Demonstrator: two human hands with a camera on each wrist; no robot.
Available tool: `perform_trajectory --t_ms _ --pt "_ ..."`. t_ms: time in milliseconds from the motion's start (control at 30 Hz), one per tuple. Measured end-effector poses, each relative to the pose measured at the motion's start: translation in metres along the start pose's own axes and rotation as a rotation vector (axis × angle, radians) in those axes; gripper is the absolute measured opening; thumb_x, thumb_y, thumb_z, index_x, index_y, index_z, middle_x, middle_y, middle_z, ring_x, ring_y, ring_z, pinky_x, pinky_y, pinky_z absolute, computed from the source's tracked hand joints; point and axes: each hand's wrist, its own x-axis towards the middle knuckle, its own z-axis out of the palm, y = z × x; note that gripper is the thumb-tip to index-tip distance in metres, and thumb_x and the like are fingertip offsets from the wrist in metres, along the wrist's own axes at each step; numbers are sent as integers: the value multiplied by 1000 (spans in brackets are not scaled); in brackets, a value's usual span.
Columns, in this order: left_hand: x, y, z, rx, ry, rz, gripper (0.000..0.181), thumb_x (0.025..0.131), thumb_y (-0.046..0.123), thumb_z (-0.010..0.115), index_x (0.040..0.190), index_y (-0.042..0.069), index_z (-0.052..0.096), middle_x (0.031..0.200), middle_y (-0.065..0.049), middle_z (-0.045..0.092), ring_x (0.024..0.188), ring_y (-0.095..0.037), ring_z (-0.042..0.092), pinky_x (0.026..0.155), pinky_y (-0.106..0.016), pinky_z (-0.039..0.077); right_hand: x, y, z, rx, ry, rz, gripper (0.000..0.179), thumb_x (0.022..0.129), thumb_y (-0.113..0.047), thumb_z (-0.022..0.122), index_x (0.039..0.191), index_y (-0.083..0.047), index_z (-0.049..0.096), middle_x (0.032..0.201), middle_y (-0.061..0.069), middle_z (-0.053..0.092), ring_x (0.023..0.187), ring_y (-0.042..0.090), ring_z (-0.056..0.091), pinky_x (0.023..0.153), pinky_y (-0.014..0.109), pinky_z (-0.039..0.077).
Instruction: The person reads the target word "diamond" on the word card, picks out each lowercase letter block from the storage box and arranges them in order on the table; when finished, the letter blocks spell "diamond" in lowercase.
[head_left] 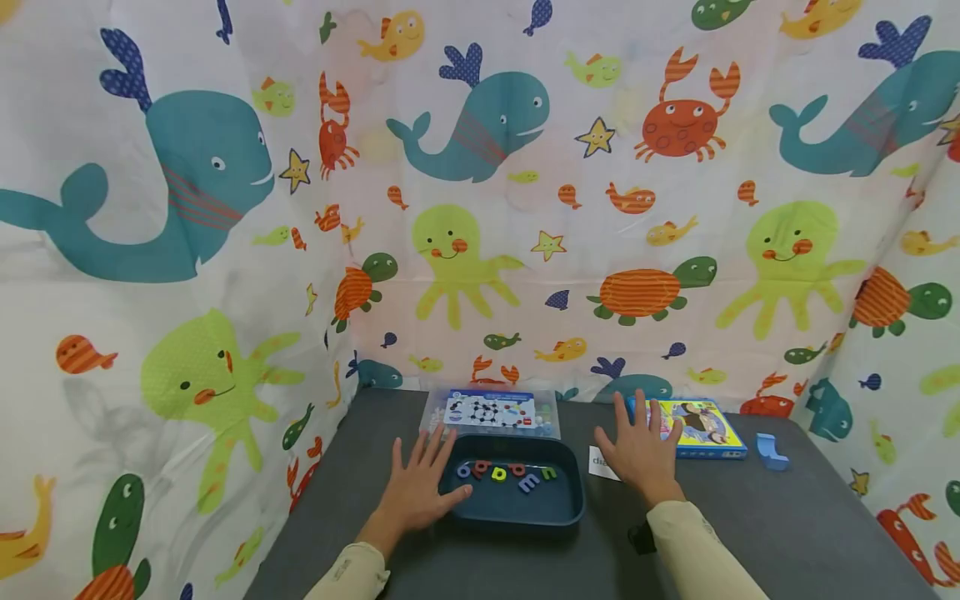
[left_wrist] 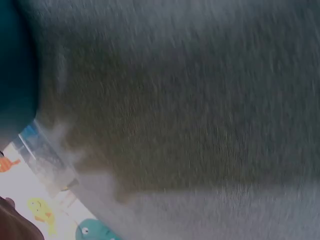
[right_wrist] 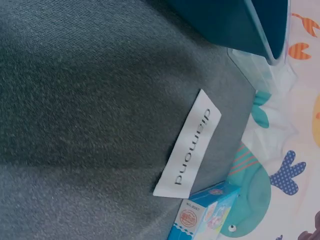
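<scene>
My left hand (head_left: pixel 417 490) has its fingers spread and holds nothing; it overlaps the left side of a dark blue tray (head_left: pixel 517 524) in the head view. Inside the tray lie several coloured letters, among them a yellow one (head_left: pixel 498 474), a blue m (head_left: pixel 528 483) and a green n (head_left: pixel 549 472). My right hand (head_left: pixel 642 454), fingers also spread and holding nothing, is to the right of the tray. Beside it lies a white card (head_left: pixel 602 463), partly hidden by that hand. In the right wrist view the card (right_wrist: pixel 187 150) reads "diamond".
Behind the tray sits a clear plastic case (head_left: pixel 491 410) with a molecule picture. A blue and yellow box (head_left: pixel 705 427) lies behind the right hand, with a blue curved piece (head_left: pixel 771 452) right of it. A sea-animal curtain (head_left: pixel 555 225) surrounds the grey table (head_left: pixel 780 533).
</scene>
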Motion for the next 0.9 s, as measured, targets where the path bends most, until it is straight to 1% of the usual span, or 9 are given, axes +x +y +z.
perform_trajectory --t_ms 67,267,333,500,667,767,900 --pt "-1 3 4 -24 -6 -20 99 98 72 57 174 18 20 179 -9 11 161 -44 14 118 -78 -8 1 1 -2 -1 -1 0 82 107 -47 56 168 -2 26 172 34 9 155 60 5 113 85 -4" --pt "-4 11 16 -96 32 -39 102 96 70 62 172 14 24 178 -10 17 159 -47 19 116 -82 -4 5 4 -14 20 22 -7 81 107 -46 55 168 0 26 171 36 11 155 61 6 112 85 -6" --pt "-5 13 20 -117 30 -55 103 96 71 63 172 14 25 178 -11 18 158 -48 20 116 -82 -3 7 5 -18 24 29 -15 82 107 -47 55 168 0 26 171 36 11 155 61 6 112 86 -5" --pt "-8 18 26 -148 -16 -101 107 94 75 61 172 12 25 178 -13 18 157 -48 23 116 -82 -3 11 6 -28 37 36 -21 81 108 -48 53 168 0 26 171 36 13 154 62 10 111 87 -2" --pt "-7 19 28 -165 -50 -131 115 91 80 61 171 7 23 178 -12 17 156 -47 26 118 -81 1 15 6 -36 66 17 -7 81 109 -48 52 168 1 23 172 35 9 154 62 7 111 87 -2" --pt "-7 19 27 -196 -80 -160 121 88 82 63 171 5 21 178 -14 16 155 -47 28 119 -80 3 19 2 -38 127 -1 16 83 110 -49 51 169 0 20 172 35 5 155 61 4 111 87 -3" --pt "-7 19 26 -233 -124 -194 127 85 82 67 171 3 19 178 -17 14 154 -47 31 119 -79 8 23 -7 -40 271 -63 78 86 110 -52 47 171 -1 14 173 33 -3 156 59 1 113 85 -3"
